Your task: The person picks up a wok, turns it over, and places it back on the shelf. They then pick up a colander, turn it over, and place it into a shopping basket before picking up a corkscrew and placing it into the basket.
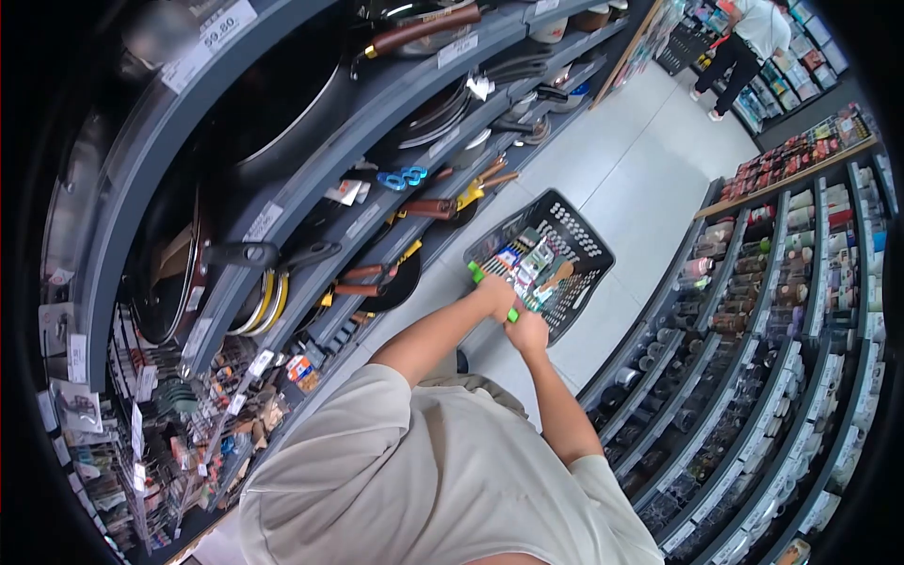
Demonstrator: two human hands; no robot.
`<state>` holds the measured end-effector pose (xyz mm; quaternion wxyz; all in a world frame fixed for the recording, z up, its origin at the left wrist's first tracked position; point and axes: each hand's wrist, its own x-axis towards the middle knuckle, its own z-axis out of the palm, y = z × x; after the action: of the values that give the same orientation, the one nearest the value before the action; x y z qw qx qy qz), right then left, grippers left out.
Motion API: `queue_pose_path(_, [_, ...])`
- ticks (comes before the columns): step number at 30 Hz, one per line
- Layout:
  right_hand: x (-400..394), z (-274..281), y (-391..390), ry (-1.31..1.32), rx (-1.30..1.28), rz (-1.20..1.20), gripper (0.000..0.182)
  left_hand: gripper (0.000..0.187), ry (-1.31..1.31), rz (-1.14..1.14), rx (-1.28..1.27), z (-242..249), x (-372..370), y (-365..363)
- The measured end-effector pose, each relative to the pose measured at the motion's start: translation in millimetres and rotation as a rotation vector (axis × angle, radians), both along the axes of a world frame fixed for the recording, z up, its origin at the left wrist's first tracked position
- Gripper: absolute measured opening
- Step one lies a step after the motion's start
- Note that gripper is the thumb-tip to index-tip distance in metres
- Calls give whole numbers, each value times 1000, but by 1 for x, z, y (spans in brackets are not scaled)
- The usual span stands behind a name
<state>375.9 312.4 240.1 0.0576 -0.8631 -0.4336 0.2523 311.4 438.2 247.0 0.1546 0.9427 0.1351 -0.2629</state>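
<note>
Both hands are closed on the green handle of a black shopping basket (pixel 589 226) in the middle of the view. My left hand (pixel 494 297) grips it toward the left, and my right hand (pixel 527 331) sits close beside it toward the lower right. Inside the basket lie several packaged items (pixel 527 264) and a brown wooden-looking item (pixel 557 276); smaller details are hard to make out. My fingers are partly hidden behind the backs of my hands.
Shelves of pans (pixel 395 273) run along the left. On the right, curved-looking shelves (pixel 753 320) hold cups and jars. Grey floor tiles (pixel 640 160) lie between them. Another person (pixel 744 47) stands at the far upper right beside a dark basket (pixel 683 49).
</note>
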Motion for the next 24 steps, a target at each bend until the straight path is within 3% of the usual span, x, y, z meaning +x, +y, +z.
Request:
queue_pose_path(3, [3, 11, 2, -23, 58, -3, 32, 33, 56, -78, -68, 13, 9, 9])
queue_pose_path(10, [35, 10, 11, 40, -65, 19, 34, 35, -26, -86, -169, 0, 33, 19])
queue_pose_path(24, [57, 13, 14, 46, -188, 10, 34, 34, 16, -122, -264, 23, 46, 25])
